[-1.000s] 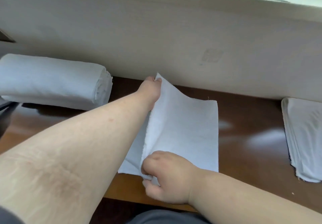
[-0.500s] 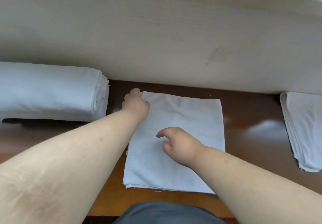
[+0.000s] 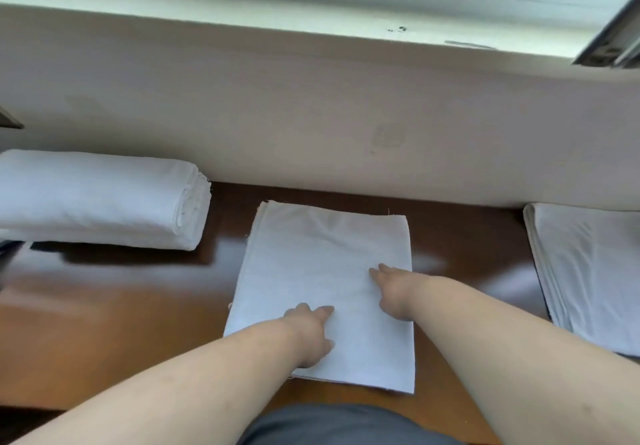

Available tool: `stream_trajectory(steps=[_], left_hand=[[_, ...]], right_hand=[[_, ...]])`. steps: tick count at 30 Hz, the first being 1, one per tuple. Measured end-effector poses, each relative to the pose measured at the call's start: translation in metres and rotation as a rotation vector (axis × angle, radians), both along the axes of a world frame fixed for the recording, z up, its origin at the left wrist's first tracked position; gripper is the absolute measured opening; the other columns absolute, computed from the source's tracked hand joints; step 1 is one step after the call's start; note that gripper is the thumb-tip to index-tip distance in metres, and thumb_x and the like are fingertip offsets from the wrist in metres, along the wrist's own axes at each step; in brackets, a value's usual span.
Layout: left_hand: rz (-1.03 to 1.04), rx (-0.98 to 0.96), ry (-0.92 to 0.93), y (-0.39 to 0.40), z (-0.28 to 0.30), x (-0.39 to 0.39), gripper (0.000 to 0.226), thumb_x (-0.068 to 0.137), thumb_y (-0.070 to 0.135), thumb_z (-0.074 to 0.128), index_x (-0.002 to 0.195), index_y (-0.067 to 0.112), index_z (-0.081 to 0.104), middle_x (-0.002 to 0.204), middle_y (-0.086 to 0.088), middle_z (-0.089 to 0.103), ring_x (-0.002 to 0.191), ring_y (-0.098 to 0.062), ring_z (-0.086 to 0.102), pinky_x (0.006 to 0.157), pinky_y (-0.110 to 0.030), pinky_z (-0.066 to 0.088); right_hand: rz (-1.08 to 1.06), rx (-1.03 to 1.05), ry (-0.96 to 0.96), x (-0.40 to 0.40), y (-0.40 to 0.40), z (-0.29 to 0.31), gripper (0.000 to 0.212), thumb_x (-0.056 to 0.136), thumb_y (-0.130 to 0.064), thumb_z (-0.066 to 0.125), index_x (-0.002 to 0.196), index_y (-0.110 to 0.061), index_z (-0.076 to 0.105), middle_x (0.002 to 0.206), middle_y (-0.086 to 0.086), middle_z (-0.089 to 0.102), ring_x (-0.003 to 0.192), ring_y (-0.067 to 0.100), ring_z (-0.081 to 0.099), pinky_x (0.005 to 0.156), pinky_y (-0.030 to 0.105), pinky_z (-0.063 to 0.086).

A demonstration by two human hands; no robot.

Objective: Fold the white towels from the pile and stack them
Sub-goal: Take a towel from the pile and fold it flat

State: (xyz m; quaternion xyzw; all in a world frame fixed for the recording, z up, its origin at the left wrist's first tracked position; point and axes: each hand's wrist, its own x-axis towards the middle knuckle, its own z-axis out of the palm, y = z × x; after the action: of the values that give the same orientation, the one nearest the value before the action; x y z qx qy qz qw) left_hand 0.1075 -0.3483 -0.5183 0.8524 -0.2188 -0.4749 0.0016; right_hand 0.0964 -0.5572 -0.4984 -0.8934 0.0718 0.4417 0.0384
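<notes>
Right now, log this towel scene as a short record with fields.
surface: brown wooden table against a pale wall
centre: folded white towel lying flat
left hand: fingers straight, resting on the towel's near part
right hand: fingers straight, resting on the towel's right part
left side: thick stack of folded towels
right side: flat pile of white towels, partly out of frame

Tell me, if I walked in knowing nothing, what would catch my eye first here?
Probably the two bare hands, the left hand and right hand, lying flat on a folded white towel in the middle of the brown table. Next, the thick stack of folded towels at the left by the wall, and a flatter pile of white cloths at the right edge.
</notes>
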Motion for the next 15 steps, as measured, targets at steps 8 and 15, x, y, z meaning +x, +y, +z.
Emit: stream_trajectory(steps=[8,15], left_hand=[[-0.051,0.234,-0.116,-0.029,0.007,-0.014,0.062,0.099,0.053,0.025,0.155,0.033,0.006,0.153,-0.010,0.014,0.139,-0.035,0.022,0.112,-0.053,0.026],[-0.175,0.193,-0.203,-0.032,0.011,0.024,0.075,0.088,0.000,0.028,0.154,0.030,0.009,0.162,-0.004,-0.016,0.149,-0.031,-0.009,0.120,-0.051,0.002]], right_hand=[[-0.040,-0.082,0.007,-0.053,-0.004,-0.004,0.066,0.096,-0.015,0.036,0.157,-0.010,0.012,0.164,0.013,0.009,0.136,0.035,0.040,0.109,0.040,0.039],[-0.363,0.236,0.056,-0.095,0.027,-0.004,0.052,0.087,-0.037,0.044,0.136,-0.018,0.039,0.134,0.010,0.044,0.115,0.032,0.051,0.094,0.036,0.043]])
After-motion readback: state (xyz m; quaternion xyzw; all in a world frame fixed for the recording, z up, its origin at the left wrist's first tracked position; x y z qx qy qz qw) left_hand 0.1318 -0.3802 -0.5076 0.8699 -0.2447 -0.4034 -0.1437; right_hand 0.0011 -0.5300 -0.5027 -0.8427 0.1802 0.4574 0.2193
